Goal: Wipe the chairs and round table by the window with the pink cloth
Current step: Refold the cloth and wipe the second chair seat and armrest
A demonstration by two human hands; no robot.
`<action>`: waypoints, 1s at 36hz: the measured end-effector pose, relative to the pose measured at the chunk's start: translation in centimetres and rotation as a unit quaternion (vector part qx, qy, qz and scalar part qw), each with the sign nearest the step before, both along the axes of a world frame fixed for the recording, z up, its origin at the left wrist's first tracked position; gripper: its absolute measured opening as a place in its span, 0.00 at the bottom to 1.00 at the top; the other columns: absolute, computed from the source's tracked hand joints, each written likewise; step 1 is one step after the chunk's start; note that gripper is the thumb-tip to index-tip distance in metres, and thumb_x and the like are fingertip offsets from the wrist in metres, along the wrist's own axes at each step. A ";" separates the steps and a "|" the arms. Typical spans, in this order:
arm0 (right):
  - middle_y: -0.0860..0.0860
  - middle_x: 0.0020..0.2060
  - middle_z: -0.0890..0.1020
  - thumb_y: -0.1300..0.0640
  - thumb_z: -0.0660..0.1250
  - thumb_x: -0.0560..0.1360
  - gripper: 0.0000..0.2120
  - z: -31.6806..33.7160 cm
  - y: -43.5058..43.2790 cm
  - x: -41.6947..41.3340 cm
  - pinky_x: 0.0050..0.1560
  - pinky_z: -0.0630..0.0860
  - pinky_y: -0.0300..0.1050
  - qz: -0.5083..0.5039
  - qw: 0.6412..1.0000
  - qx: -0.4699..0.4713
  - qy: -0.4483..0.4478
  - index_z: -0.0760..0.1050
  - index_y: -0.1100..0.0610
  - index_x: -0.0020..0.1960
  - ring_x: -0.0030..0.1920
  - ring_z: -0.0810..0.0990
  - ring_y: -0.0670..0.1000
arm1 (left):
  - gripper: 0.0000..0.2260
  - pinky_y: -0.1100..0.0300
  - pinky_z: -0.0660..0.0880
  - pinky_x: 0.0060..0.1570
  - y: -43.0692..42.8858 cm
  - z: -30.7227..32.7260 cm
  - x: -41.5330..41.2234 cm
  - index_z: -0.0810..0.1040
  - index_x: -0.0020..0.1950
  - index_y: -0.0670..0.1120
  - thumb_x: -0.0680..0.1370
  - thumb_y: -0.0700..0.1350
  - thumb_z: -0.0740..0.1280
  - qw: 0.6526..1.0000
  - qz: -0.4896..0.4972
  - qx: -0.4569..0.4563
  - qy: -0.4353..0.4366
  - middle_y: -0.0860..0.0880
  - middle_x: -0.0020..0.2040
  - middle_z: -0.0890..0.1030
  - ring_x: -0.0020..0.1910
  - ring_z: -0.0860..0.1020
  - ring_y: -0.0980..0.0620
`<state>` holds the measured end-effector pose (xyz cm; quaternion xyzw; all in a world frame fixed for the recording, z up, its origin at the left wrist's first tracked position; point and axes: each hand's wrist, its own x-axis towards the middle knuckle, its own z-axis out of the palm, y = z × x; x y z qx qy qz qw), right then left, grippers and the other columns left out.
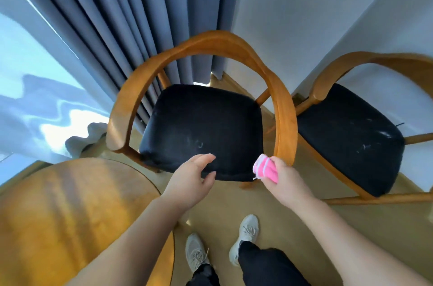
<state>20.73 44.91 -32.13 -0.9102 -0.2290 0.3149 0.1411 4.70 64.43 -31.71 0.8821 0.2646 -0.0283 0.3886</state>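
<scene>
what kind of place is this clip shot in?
Likely a hotel-room or apartment sitting corner, indoors by a window: a curved-back wooden armchair with black cushioned seat, a second matching armchair, a round wooden table, and long grey-blue curtains.

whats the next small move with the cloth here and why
Probably slide the pink cloth up along the near chair's curved wooden rail: the right hand grips it bunched at that rail's front end, and the left hand is open by the seat.
</scene>
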 end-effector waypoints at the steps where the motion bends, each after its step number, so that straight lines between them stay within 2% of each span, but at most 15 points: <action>1: 0.45 0.53 0.77 0.49 0.67 0.78 0.23 1.0 0.3 -0.3 0.49 0.78 0.45 0.025 0.999 0.038 0.014 0.66 0.50 0.70 0.49 0.78 0.46 | 0.21 0.69 0.69 0.60 -0.1 1.1 0.4 0.69 0.71 0.53 0.78 0.50 0.65 1.000 -0.004 -0.009 -0.012 0.57 0.67 0.72 0.62 0.71 0.60; 4: 0.42 0.61 0.70 0.46 0.69 0.76 0.27 3.5 1.4 -0.6 0.56 0.76 0.43 0.110 0.988 0.108 0.028 0.65 0.50 0.72 0.57 0.74 0.44 | 0.23 0.73 0.63 0.58 -0.7 3.9 1.9 0.68 0.71 0.54 0.77 0.54 0.67 0.999 -0.029 -0.014 -0.029 0.60 0.65 0.71 0.63 0.70 0.63; 7: 0.39 0.61 0.68 0.39 0.67 0.74 0.30 5.2 2.5 0.0 0.54 0.77 0.45 0.162 0.975 0.149 0.026 0.64 0.46 0.72 0.57 0.75 0.45 | 0.14 0.70 0.72 0.52 -1.4 5.8 3.9 0.75 0.59 0.57 0.75 0.57 0.68 0.998 -0.020 -0.036 -0.044 0.62 0.53 0.78 0.52 0.74 0.66; 9: 0.39 0.62 0.68 0.36 0.65 0.73 0.30 6.1 3.2 0.9 0.53 0.78 0.47 0.196 0.965 0.174 0.016 0.62 0.44 0.72 0.56 0.76 0.46 | 0.11 0.68 0.75 0.48 -2.1 6.7 5.1 0.76 0.55 0.55 0.75 0.56 0.69 0.996 0.011 -0.065 -0.055 0.60 0.47 0.80 0.48 0.76 0.67; 13: 0.39 0.64 0.66 0.34 0.63 0.73 0.34 7.1 3.7 3.5 0.55 0.78 0.45 0.255 0.949 0.186 0.006 0.58 0.44 0.74 0.58 0.75 0.46 | 0.09 0.70 0.76 0.44 -3.1 7.6 7.2 0.76 0.53 0.54 0.74 0.47 0.72 0.987 0.098 -0.100 -0.073 0.58 0.43 0.81 0.44 0.78 0.67; 16: 0.40 0.67 0.62 0.39 0.64 0.76 0.36 7.9 4.0 5.5 0.57 0.76 0.43 0.319 0.931 0.175 0.016 0.52 0.46 0.77 0.61 0.73 0.45 | 0.07 0.70 0.76 0.41 -3.6 8.0 8.5 0.77 0.49 0.54 0.75 0.44 0.71 0.979 0.151 -0.103 -0.089 0.57 0.41 0.81 0.42 0.79 0.65; 20: 0.43 0.70 0.60 0.50 0.62 0.79 0.34 7.9 5.0 7.4 0.60 0.75 0.42 0.383 0.909 0.164 -0.005 0.48 0.49 0.79 0.65 0.70 0.46 | 0.07 0.67 0.78 0.41 -3.5 8.2 9.4 0.77 0.50 0.53 0.75 0.43 0.71 0.971 0.191 -0.093 -0.107 0.57 0.41 0.81 0.41 0.79 0.64; 23: 0.44 0.67 0.68 0.54 0.62 0.80 0.29 7.4 6.5 8.3 0.60 0.76 0.43 0.380 0.907 0.179 -0.030 0.55 0.49 0.77 0.63 0.72 0.47 | 0.08 0.66 0.78 0.40 -2.8 7.7 9.8 0.76 0.49 0.54 0.75 0.42 0.71 0.968 0.207 -0.083 -0.111 0.56 0.40 0.81 0.39 0.80 0.63; 26: 0.44 0.57 0.75 0.54 0.63 0.80 0.19 7.0 8.7 8.9 0.57 0.77 0.43 0.374 0.905 0.200 -0.048 0.67 0.50 0.70 0.57 0.76 0.46 | 0.07 0.63 0.79 0.40 -1.6 7.1 10.3 0.76 0.49 0.53 0.75 0.42 0.71 0.964 0.222 -0.075 -0.124 0.56 0.39 0.81 0.38 0.81 0.61; 28: 0.45 0.54 0.78 0.54 0.64 0.80 0.15 6.8 10.1 9.3 0.58 0.77 0.43 0.378 0.902 0.201 -0.063 0.71 0.51 0.66 0.55 0.77 0.46 | 0.07 0.62 0.79 0.41 -0.7 6.5 10.8 0.76 0.48 0.53 0.75 0.43 0.71 0.963 0.224 -0.065 -0.136 0.56 0.39 0.81 0.38 0.81 0.60; 33: 0.44 0.54 0.79 0.56 0.64 0.79 0.12 5.2 13.4 12.7 0.58 0.77 0.44 0.412 0.885 0.185 -0.116 0.75 0.51 0.63 0.56 0.78 0.45 | 0.06 0.66 0.76 0.45 2.4 4.8 12.6 0.76 0.51 0.55 0.75 0.49 0.69 0.969 0.196 -0.033 -0.148 0.61 0.43 0.79 0.44 0.78 0.63; 36: 0.49 0.56 0.79 0.63 0.69 0.76 0.17 3.7 15.6 16.2 0.57 0.78 0.48 0.443 0.863 0.162 -0.182 0.76 0.54 0.63 0.55 0.78 0.48 | 0.12 0.68 0.72 0.51 4.9 2.6 13.8 0.75 0.59 0.55 0.76 0.49 0.66 0.976 0.190 0.026 -0.099 0.63 0.52 0.75 0.51 0.75 0.63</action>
